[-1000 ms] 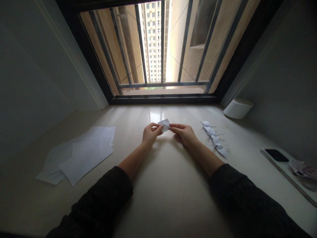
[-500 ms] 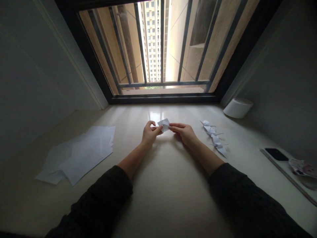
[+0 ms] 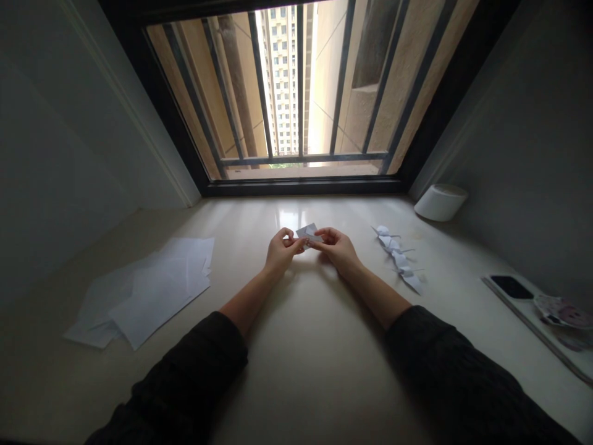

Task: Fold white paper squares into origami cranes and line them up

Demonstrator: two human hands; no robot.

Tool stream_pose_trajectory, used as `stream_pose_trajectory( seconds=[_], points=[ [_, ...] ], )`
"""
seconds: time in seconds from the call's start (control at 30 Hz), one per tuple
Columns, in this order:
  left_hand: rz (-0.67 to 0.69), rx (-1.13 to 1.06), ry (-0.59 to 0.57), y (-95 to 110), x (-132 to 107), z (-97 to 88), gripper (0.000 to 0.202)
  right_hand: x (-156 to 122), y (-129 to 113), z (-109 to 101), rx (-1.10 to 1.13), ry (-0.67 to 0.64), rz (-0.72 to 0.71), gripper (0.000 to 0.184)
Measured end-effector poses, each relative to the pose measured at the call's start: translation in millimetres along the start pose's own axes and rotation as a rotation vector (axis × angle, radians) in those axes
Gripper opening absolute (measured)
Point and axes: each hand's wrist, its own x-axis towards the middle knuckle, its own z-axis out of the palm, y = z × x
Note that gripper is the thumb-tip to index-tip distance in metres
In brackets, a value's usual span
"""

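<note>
A small folded piece of white paper (image 3: 307, 233) is held above the pale sill (image 3: 301, 346) in front of the window. My left hand (image 3: 279, 250) pinches its left side with thumb and fingers closed. My right hand (image 3: 337, 246) pinches its right side, fingers curled over the paper's edge. Both hands touch the paper and sit close together, with dark sleeves pushed up the forearms.
A loose pile of white paper sheets (image 3: 148, 290) lies at the left. A row of several small folded paper figures (image 3: 397, 257) lies right of my hands. A white roll (image 3: 440, 201) stands in the far right corner. A dark phone (image 3: 511, 287) rests on a board at right.
My right hand has moved slightly left, closer to my left hand, and its fingers have curled more over the paper. The camera view has shifted a little.
</note>
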Motion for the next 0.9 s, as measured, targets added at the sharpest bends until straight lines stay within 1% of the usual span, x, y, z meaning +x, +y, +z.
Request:
stream_pose_trajectory(
  seconds=[0.13,0.3,0.43,0.6,0.77,0.9],
  points=[
    [0.008,0.012,-0.008,-1.8,0.9,-2.1,0.046,1.8,0.3,-1.8,0.056,-0.020,0.061,0.053],
    [-0.003,0.001,-0.002,-2.0,1.0,-1.9,0.046,1.2,-0.4,-2.2,0.093,-0.034,0.045,0.050],
    [-0.002,-0.004,0.016,0.4,-0.1,0.0,0.047,1.0,-1.5,-1.4,0.130,0.001,0.038,0.047],
    [0.011,-0.036,0.072,1.8,-0.6,-0.2,0.049,3.3,-0.5,-2.7,0.168,0.055,0.085,0.049],
    [0.006,-0.060,0.105,0.3,0.3,-1.8,0.050,4.9,2.3,-4.8,0.203,0.009,0.114,0.043],
    [0.001,-0.073,0.105,-0.5,0.9,-2.5,0.051,5.9,3.9,-7.0,0.201,-0.030,0.146,0.044]
  ],
)
